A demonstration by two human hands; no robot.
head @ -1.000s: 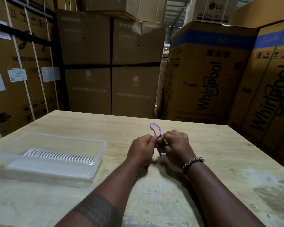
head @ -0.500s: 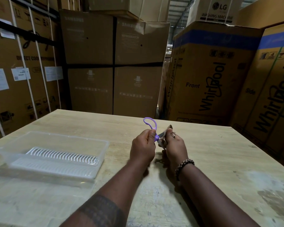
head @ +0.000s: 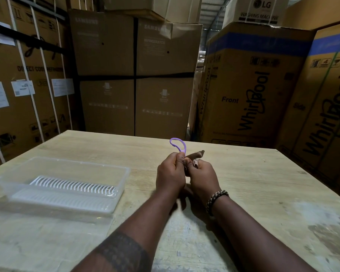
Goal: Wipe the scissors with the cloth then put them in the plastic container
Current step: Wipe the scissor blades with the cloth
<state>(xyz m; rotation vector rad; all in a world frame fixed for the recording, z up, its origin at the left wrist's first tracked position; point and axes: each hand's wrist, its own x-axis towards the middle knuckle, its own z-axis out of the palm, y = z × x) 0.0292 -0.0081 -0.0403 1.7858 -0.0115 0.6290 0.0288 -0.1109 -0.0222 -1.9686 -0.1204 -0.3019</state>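
Scissors [head: 184, 147] gripped in left hand [head: 170, 169], purple loop up
Right hand [head: 203, 173] fingers curled round cloth [head: 196, 154], touching the left; container [head: 124, 179] at 9 o'clock, well apart

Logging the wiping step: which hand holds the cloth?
The right hand, the one wearing the bracelet, grips the cloth. The left hand holds the scissors by their purple handle.

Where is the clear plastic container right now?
In the head view, the clear plastic container sits on the pale wooden table, left of the left hand gripping the purple-handled scissors.
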